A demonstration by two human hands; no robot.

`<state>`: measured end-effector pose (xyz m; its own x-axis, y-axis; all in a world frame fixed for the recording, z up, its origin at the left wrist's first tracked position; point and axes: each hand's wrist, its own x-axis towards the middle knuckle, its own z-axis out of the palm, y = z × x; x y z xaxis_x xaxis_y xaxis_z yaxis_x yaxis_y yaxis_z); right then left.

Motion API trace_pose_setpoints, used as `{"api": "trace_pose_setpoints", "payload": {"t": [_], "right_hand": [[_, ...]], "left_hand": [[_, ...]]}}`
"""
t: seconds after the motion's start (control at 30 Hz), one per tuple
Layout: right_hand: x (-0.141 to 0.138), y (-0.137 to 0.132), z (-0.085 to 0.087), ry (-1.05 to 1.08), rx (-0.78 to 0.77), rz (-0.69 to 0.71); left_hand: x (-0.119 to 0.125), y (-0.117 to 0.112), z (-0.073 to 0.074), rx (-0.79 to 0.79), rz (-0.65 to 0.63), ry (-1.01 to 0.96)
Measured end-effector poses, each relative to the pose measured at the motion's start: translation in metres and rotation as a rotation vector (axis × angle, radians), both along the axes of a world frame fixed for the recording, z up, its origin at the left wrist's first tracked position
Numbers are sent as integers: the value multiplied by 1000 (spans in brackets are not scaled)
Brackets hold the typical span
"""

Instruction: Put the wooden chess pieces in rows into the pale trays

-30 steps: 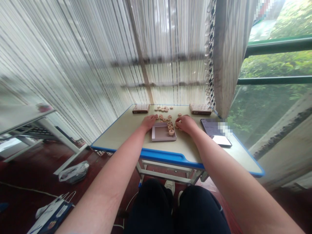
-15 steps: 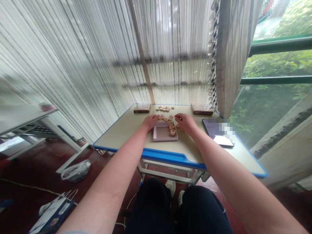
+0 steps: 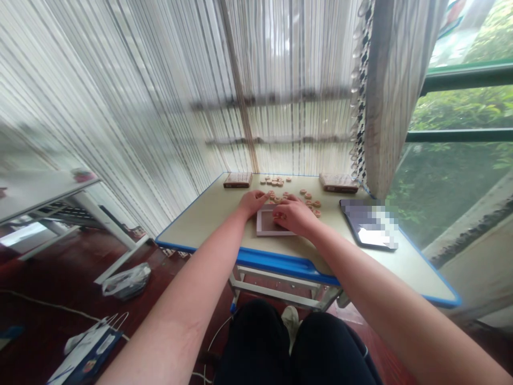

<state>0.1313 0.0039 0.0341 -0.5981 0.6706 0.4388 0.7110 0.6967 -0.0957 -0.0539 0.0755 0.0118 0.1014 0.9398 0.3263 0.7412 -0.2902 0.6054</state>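
Observation:
A shallow open box (image 3: 264, 231) lies near the front of the table, with round wooden chess pieces (image 3: 308, 195) scattered behind and to the right of it. My left hand (image 3: 253, 201) rests at the box's far left corner, its thumb and fingers closed beside several pieces. My right hand (image 3: 294, 215) reaches over the box from the right with its fingers curled down into it. It covers the box's right side, so the pieces there are hidden. What either set of fingertips holds, if anything, cannot be made out.
More pieces (image 3: 276, 182) lie at the table's (image 3: 200, 224) far edge. Flat brown boxes stand at the back left (image 3: 238, 179) and back right (image 3: 339, 182). A dark tablet (image 3: 366, 224) lies on the right. String curtains (image 3: 296, 123) hang behind.
My right hand has moved left from beside the pieces to over the box. Pieces it had hidden now show on the right. My left hand keeps near the box's far left corner.

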Motion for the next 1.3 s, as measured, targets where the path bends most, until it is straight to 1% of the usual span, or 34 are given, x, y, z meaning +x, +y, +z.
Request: {"api": "trace_pose_setpoints", "payload": {"t": [0.17, 0.3, 0.4, 0.57, 0.77, 0.9, 0.97, 1.03, 1.13, 1.23, 1.3], "right_hand": [[-2, -3, 0, -8, -26, -11], [-1, -7, 4, 64, -53, 12], [1, -7, 6, 117, -22, -6], [2, -3, -1, 69, -4, 71], [0, -2, -3, 35, -57, 79], [1, 1, -4, 51, -70, 103], [2, 2, -5, 73, -61, 84], [3, 2, -5, 89, -42, 31], [2, -1, -2, 56, -52, -27], [1, -5, 0, 3, -85, -10], [0, -6, 0, 2, -83, 14]], "left_hand": [[-2, 2, -2, 10, -24, 7], [-1, 3, -3, 6, -15, 9], [-1, 2, -2, -9, 1, 3], [0, -2, 0, 5, -15, 25], [-1, -1, -1, 7, -20, 29], [-2, 2, -3, 17, -17, 19], [-3, 2, -4, 16, -10, 14], [-3, 1, -3, 17, -8, 12], [-3, 1, -3, 18, -15, 20], [-3, 2, -4, 13, -12, 21], [-3, 2, -4, 20, -12, 10]]}}
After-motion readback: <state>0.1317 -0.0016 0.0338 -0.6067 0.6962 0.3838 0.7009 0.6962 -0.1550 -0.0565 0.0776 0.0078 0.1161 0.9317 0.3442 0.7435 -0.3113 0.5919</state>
